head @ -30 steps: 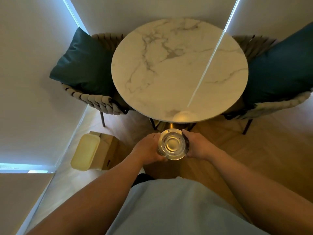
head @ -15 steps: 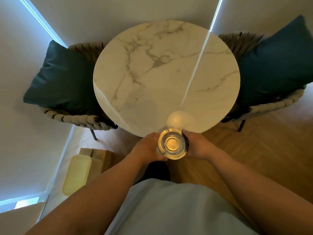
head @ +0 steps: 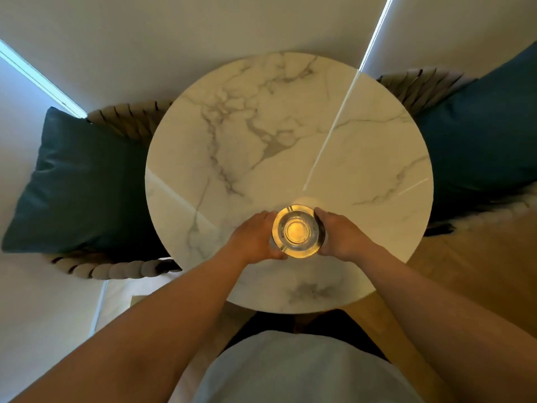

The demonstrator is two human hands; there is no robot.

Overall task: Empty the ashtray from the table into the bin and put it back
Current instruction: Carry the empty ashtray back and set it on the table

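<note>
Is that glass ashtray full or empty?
Empty: the ashtray, held upright between left hand and right hand, shows a clear bottom.

Pretty dim, warm overall; cool daylight slivers at blind edges, bright streak glaring across marble table (head: 290, 135), heavy fisheye bending at edges.

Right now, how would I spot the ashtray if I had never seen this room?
Find the round marble table between two woven chairs with dark teal cushions. Over its near half, the left hand and right hand clasp a round clear glass ashtray. It alone glows amber, with concentric rings.
</note>
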